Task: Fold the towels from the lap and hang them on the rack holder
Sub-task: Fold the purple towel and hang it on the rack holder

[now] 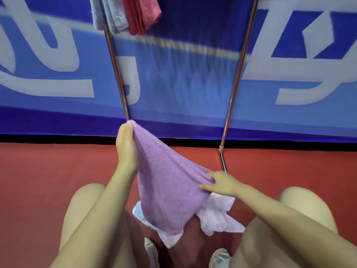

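Observation:
A purple towel (166,182) hangs stretched between my two hands above my lap. My left hand (126,146) pinches its top corner, raised in front of the rack's left leg. Lower and to the right, my right hand (222,182) grips another edge of the same towel. Beneath it, a pale pink towel (218,215) and a light blue towel (141,213) lie bunched between my knees. The metal rack holder (236,78) stands ahead with two slanted legs. A grey towel (110,14) and a red towel (143,14) hang folded at its top left.
A blue banner with large white lettering (183,78) stands directly behind the rack. The floor (38,171) is red. My knees sit at both sides, and my shoes (219,258) show at the bottom edge.

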### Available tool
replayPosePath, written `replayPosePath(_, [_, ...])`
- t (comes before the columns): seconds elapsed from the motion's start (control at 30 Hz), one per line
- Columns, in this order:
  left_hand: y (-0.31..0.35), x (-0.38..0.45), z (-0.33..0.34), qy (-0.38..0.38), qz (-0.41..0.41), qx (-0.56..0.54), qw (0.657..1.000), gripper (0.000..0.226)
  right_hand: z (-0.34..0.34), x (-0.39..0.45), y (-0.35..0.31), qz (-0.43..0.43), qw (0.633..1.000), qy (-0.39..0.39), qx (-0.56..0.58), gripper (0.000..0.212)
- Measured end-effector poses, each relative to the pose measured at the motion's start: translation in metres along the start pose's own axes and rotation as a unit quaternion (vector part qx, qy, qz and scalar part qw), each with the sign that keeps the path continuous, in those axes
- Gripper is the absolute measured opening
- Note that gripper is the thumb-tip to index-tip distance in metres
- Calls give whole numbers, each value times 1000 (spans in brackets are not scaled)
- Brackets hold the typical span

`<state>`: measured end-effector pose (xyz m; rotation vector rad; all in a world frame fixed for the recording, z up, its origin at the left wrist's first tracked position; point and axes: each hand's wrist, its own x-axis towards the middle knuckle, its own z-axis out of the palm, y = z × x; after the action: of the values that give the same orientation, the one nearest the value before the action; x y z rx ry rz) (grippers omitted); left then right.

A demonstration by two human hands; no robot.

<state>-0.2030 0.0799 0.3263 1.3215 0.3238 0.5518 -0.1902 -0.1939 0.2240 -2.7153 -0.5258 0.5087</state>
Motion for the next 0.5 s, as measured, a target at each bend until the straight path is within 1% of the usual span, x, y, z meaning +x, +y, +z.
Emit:
replayPosePath(0.07, [-3,4,-4,14,26,29,999,30,-10,-3,10,5,994,80,70,43])
replayPosePath(0.13, [-8,8,-7,22,48,63,997,29,-18,-8,17,17,982,148,116,35])
replayPosePath(0.23, [-19,13,-10,33,55,97,993,29,-26,-15,24,38,972,202,110,23])
replayPosePath(0.3, [-27,15,-11,39,50,116,991,29,-33,-19,28,51,967,237,81,14])
replayPosePath(0.33, [-31,17,-11,39,47,124,990,27,-37,-20,28,60,964,255,55,21])
replayPosePath(0.37, [-35,18,-11,37,44,131,990,25,-41,-20,29,69,961,265,33,34])
replayPosePath(0.43, [-43,21,-12,29,42,137,989,21,-48,-20,30,88,957,276,21,53])
replayPosePath(0.47, [-48,23,-12,22,44,141,989,21,-49,-19,31,100,956,274,13,54])
replayPosePath(0.5, [-52,25,-13,14,46,151,987,22,-51,-19,31,112,956,270,-4,49])
